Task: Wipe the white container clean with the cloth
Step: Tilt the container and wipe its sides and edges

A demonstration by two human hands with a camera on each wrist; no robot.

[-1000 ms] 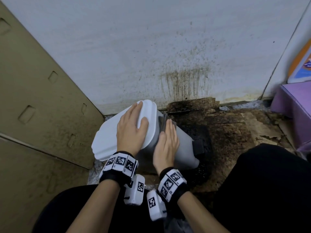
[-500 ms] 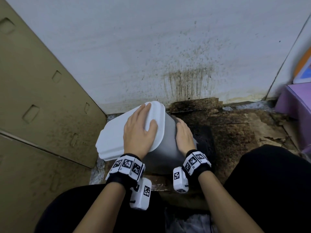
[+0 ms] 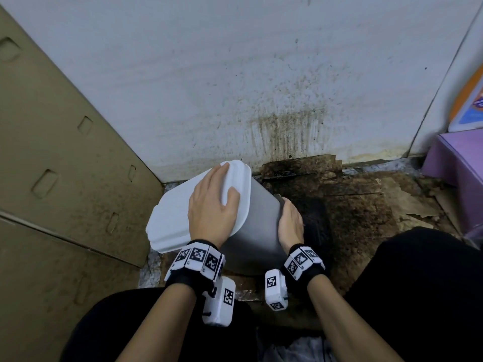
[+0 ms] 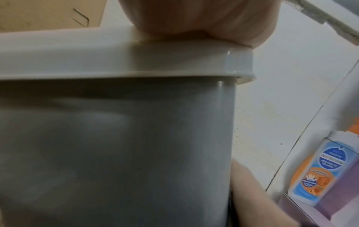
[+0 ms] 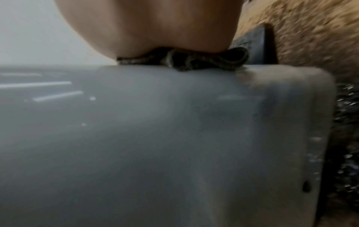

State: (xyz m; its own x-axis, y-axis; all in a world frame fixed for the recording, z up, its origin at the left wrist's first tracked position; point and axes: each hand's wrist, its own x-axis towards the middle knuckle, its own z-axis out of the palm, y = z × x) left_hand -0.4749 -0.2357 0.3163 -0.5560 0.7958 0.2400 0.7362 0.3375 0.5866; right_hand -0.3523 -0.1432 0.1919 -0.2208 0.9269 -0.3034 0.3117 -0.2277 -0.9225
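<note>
The container lies tilted on the floor, its white lid [image 3: 170, 220] facing left and its grey body [image 3: 257, 231] toward me. My left hand [image 3: 211, 210] rests flat on the lid with straight fingers; the left wrist view shows the palm [image 4: 194, 20] on the lid rim [image 4: 116, 58]. My right hand [image 3: 290, 223] lies along the body's right side. It presses the dark cloth [image 5: 194, 61] against the grey wall [image 5: 155, 138]. Only a dark edge of the cloth [image 3: 279, 198] shows in the head view. The right fingertips are hidden behind the container.
Tall brown cardboard panels [image 3: 52, 178] close off the left. A stained white wall [image 3: 261, 87] stands behind. Dirty, dark-soaked cardboard [image 3: 352, 205] covers the floor at right. A purple box [image 3: 460, 158] and an orange-blue bottle [image 4: 314, 169] sit far right. My black-clad knees [image 3: 418, 283] are below.
My right hand slid the cloth from the container's upper face across to its right side. The left hand stayed on the lid.
</note>
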